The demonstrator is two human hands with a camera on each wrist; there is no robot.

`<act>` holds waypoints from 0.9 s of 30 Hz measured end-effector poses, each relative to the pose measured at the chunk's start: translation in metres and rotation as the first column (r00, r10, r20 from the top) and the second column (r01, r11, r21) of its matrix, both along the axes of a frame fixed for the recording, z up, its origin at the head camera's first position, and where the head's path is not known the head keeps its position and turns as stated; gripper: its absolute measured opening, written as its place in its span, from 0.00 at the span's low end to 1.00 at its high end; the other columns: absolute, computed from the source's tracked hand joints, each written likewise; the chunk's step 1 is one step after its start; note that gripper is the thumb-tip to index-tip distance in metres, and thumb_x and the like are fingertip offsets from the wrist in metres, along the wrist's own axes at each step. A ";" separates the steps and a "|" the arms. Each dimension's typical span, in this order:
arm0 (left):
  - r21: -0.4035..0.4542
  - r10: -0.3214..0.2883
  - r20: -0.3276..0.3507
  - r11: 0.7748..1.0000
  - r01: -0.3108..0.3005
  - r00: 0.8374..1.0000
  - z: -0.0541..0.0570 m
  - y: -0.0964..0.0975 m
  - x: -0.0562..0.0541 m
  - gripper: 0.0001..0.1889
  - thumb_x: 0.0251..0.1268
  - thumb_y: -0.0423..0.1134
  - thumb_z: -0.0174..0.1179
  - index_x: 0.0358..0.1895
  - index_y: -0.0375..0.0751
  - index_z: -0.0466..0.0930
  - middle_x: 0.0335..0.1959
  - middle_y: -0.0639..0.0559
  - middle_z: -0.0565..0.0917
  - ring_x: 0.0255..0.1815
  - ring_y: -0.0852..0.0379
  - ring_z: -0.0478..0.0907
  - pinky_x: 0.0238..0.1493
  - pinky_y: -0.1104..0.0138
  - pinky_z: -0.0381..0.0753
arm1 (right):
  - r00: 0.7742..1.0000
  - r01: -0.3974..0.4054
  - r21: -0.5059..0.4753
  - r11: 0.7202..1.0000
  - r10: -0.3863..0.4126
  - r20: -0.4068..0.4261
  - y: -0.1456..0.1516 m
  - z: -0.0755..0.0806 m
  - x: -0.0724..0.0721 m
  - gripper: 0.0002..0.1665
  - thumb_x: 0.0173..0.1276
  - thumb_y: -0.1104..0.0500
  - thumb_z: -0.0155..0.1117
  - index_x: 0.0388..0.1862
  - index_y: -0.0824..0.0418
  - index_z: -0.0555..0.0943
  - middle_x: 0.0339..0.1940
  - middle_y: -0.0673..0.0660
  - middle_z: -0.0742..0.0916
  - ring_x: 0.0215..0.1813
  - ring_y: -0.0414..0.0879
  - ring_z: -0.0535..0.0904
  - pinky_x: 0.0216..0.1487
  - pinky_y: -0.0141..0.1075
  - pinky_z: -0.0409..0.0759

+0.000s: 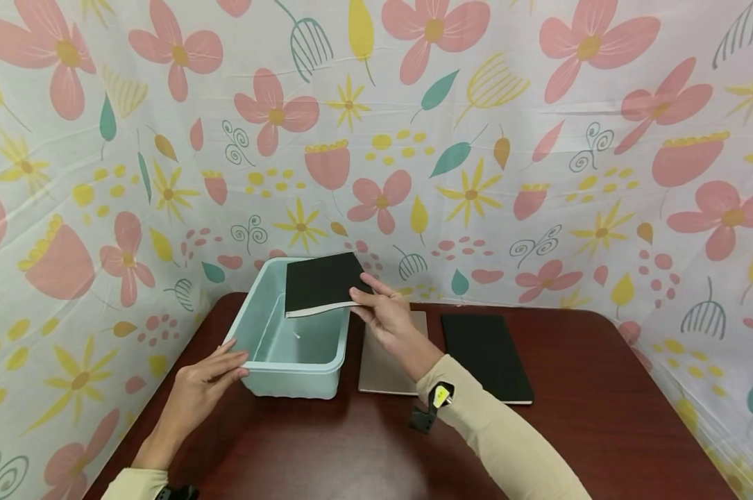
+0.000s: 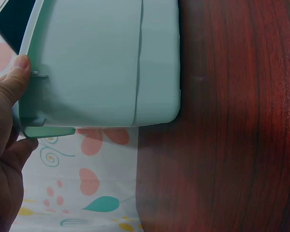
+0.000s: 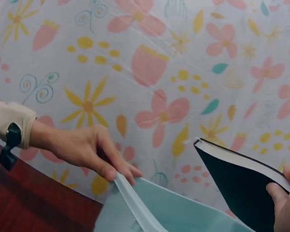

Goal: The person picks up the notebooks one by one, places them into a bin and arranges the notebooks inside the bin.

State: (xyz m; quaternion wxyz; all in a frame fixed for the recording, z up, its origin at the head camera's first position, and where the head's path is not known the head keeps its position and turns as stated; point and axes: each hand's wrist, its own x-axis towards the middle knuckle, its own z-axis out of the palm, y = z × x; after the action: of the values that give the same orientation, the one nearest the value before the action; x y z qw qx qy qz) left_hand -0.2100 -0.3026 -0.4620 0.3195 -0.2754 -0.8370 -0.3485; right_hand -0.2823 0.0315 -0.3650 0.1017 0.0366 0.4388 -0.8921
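Note:
A pale blue-green plastic bin (image 1: 291, 382) stands on the left part of the table. My left hand (image 1: 204, 382) grips the rim at its near left corner; the left wrist view shows the thumb (image 2: 21, 70) on that rim. Above the bin's opening, my right hand (image 1: 388, 323) holds a black notebook (image 1: 320, 281) by its right edge, thumb on top and fingers partly hidden beneath. The notebook is tilted, and its white page edges face me. From the right wrist view, the same notebook (image 3: 237, 188) appears raised over the bin wall (image 3: 183, 210).
Right of the bin, a grey-beige notebook (image 1: 382, 364) lies flat, partly covered by my right forearm. Farther right lies another black notebook (image 1: 488, 354). A floral cloth (image 1: 451, 167) hangs behind and along the sides of the dark red-brown wooden table (image 1: 326, 451).

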 end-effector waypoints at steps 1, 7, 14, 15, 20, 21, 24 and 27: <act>-0.002 0.000 -0.003 1.000 0.000 1.000 0.000 0.000 0.000 0.25 0.44 0.20 0.76 0.51 0.40 0.90 0.43 0.44 0.91 0.64 0.52 0.81 0.70 0.74 0.69 | 1.000 0.008 0.011 1.000 -0.008 0.006 -0.005 0.000 0.000 0.33 0.73 0.78 0.57 0.76 0.64 0.70 0.85 0.58 0.56 0.47 0.41 0.87 0.45 0.29 0.88; -0.002 -0.011 -0.004 1.000 0.011 1.000 0.000 0.001 0.000 0.25 0.44 0.20 0.76 0.51 0.39 0.90 0.44 0.43 0.91 0.63 0.47 0.81 0.70 0.73 0.69 | 0.998 0.047 0.047 0.998 -0.049 0.043 -0.027 -0.001 -0.002 0.32 0.71 0.78 0.59 0.73 0.65 0.73 0.73 0.69 0.74 0.69 0.58 0.78 0.65 0.42 0.81; 0.004 0.003 -0.012 1.000 -0.003 1.000 0.000 0.002 0.001 0.26 0.43 0.20 0.77 0.50 0.40 0.90 0.44 0.43 0.91 0.64 0.52 0.81 0.70 0.74 0.68 | 0.992 0.090 0.044 0.995 -0.093 0.083 -0.043 -0.002 -0.006 0.32 0.69 0.79 0.61 0.71 0.67 0.75 0.66 0.71 0.80 0.68 0.59 0.79 0.66 0.46 0.80; 0.007 0.001 -0.018 1.000 -0.001 1.000 0.001 0.002 0.001 0.26 0.43 0.20 0.77 0.50 0.40 0.91 0.44 0.42 0.91 0.64 0.53 0.81 0.69 0.74 0.68 | 0.991 0.096 0.047 0.994 -0.099 0.085 -0.045 -0.002 -0.006 0.31 0.69 0.79 0.61 0.70 0.67 0.75 0.65 0.72 0.80 0.67 0.59 0.79 0.65 0.46 0.81; 0.022 -0.011 -0.050 1.000 0.012 0.999 0.002 0.003 0.001 0.26 0.41 0.19 0.77 0.50 0.40 0.91 0.43 0.42 0.91 0.65 0.57 0.80 0.69 0.75 0.69 | 0.989 0.107 0.062 0.992 -0.113 0.093 -0.055 -0.002 -0.006 0.30 0.68 0.80 0.62 0.69 0.69 0.76 0.65 0.74 0.80 0.67 0.62 0.79 0.64 0.48 0.81; 0.022 -0.010 -0.051 1.000 0.011 0.999 0.002 0.003 0.001 0.26 0.41 0.19 0.76 0.50 0.40 0.91 0.43 0.42 0.91 0.65 0.58 0.80 0.68 0.75 0.69 | 0.990 0.104 0.064 0.993 -0.110 0.094 -0.057 -0.003 -0.006 0.30 0.69 0.80 0.61 0.69 0.70 0.76 0.65 0.74 0.79 0.67 0.62 0.78 0.65 0.48 0.81; 0.021 -0.015 -0.042 1.000 0.016 0.999 0.001 0.002 0.001 0.25 0.42 0.19 0.76 0.50 0.38 0.90 0.44 0.43 0.91 0.65 0.57 0.80 0.68 0.74 0.70 | 0.990 0.094 0.069 0.993 -0.101 0.098 -0.060 -0.004 -0.005 0.29 0.70 0.79 0.60 0.70 0.70 0.74 0.66 0.74 0.79 0.69 0.63 0.77 0.65 0.48 0.81; 0.016 -0.018 -0.036 1.000 0.019 0.999 0.000 0.002 0.000 0.25 0.43 0.19 0.76 0.49 0.38 0.90 0.44 0.43 0.91 0.65 0.56 0.80 0.68 0.74 0.70 | 0.990 0.091 0.088 0.992 -0.100 0.101 -0.061 -0.006 -0.003 0.29 0.72 0.78 0.60 0.71 0.69 0.74 0.66 0.73 0.79 0.69 0.63 0.76 0.65 0.46 0.82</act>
State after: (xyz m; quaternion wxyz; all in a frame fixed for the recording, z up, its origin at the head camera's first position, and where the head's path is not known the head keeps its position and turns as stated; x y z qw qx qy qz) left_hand -0.2096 -0.3009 -0.4622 0.3333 -0.2869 -0.8258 -0.3532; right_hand -0.2857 -0.0299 -0.3713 0.0803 0.1085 0.4674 -0.8737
